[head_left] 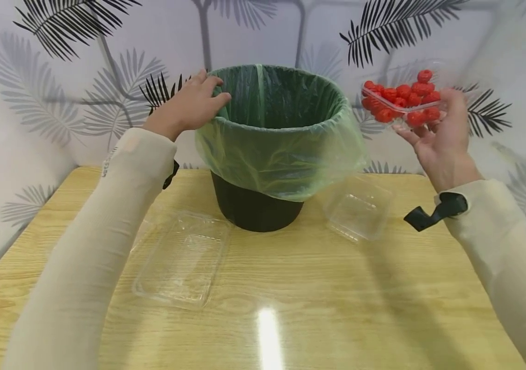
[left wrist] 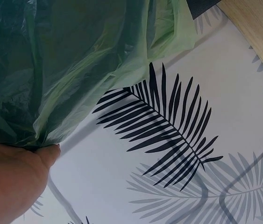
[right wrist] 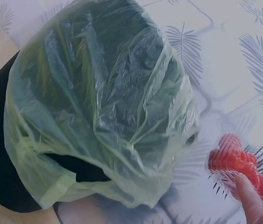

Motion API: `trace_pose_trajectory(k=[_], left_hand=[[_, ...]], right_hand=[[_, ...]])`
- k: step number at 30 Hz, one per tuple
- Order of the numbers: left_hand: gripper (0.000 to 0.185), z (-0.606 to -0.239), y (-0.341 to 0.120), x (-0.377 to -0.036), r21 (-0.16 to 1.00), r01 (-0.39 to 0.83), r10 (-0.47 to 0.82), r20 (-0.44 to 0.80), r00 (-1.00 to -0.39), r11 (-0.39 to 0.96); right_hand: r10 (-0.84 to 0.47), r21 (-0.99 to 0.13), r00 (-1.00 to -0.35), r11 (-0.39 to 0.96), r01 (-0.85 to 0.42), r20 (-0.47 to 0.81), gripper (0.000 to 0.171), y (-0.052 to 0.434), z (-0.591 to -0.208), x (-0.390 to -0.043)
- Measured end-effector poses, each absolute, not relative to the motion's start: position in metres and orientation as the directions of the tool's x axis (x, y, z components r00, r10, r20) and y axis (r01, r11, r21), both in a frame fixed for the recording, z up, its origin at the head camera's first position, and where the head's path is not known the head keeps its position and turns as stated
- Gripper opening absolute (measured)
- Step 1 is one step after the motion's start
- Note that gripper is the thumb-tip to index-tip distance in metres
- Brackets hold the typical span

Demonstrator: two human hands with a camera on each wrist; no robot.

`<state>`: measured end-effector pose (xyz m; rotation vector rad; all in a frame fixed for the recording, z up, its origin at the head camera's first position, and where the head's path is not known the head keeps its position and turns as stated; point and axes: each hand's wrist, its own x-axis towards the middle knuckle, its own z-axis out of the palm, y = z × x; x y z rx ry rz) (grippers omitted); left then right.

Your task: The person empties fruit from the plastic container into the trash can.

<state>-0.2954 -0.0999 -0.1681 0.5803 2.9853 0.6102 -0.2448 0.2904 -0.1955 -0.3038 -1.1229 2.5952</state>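
A black trash can (head_left: 255,205), lined with a thin green plastic bag (head_left: 281,159), stands upright at the back of the table. My left hand (head_left: 193,103) grips the left side of its rim, over the bag's folded edge; part of its fingers is hidden in the left wrist view. Off to the can's right, my right hand (head_left: 448,136) holds up a clear plastic container (head_left: 401,107), thumb at its side and fingers beneath. Red raspberries (head_left: 413,95) fill the container. In the right wrist view a fingertip presses its wall beside the raspberries (right wrist: 236,158).
An empty clear plastic tray (head_left: 184,259) lies on the wooden table (head_left: 318,308), front left of the can. Another clear plastic box (head_left: 360,210) sits to the can's right, partly behind the bag's overhang. A leaf-patterned backdrop (head_left: 119,67) rises behind the table.
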Motion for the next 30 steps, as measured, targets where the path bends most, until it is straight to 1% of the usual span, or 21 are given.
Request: trace_pose_trajectory(k=[3, 7, 14, 18, 24, 30], left_hand=[[0.063, -0.171, -0.098, -0.296, 0.384, 0.351, 0.37, 0.025, -0.929, 0.854], [0.062, -0.175, -0.094, -0.297, 0.393, 0.356, 0.378, 0.023, -0.926, 0.848], [0.062, -0.173, -0.094, -0.296, 0.384, 0.361, 0.38, 0.029, -0.924, 0.85], [0.062, -0.17, -0.097, -0.296, 0.377, 0.36, 0.377, 0.03, -0.926, 0.853], [0.062, -0.169, -0.101, -0.299, 0.376, 0.351, 0.367, 0.031, -0.93, 0.858], [0.062, -0.168, -0.102, -0.297, 0.374, 0.346, 0.361, 0.03, -0.932, 0.861]], right_hand=[[0.333, -0.723, -0.936, -0.674, -0.155, -0.111, 0.038, 0.288, -0.193, -0.245], [0.315, -0.733, -0.941, -0.669, -0.127, -0.124, 0.037, 0.284, -0.19, -0.244], [0.285, -0.742, -0.952, -0.661, -0.111, -0.112, 0.037, 0.278, -0.181, -0.249], [0.276, -0.758, -0.958, -0.642, -0.121, -0.081, 0.033, 0.274, -0.172, -0.253], [0.254, -0.816, -0.966, -0.569, -0.105, -0.052, 0.027, 0.26, -0.16, -0.26], [0.242, -0.874, -0.97, -0.477, -0.094, -0.028, 0.033, 0.241, -0.15, -0.265]])
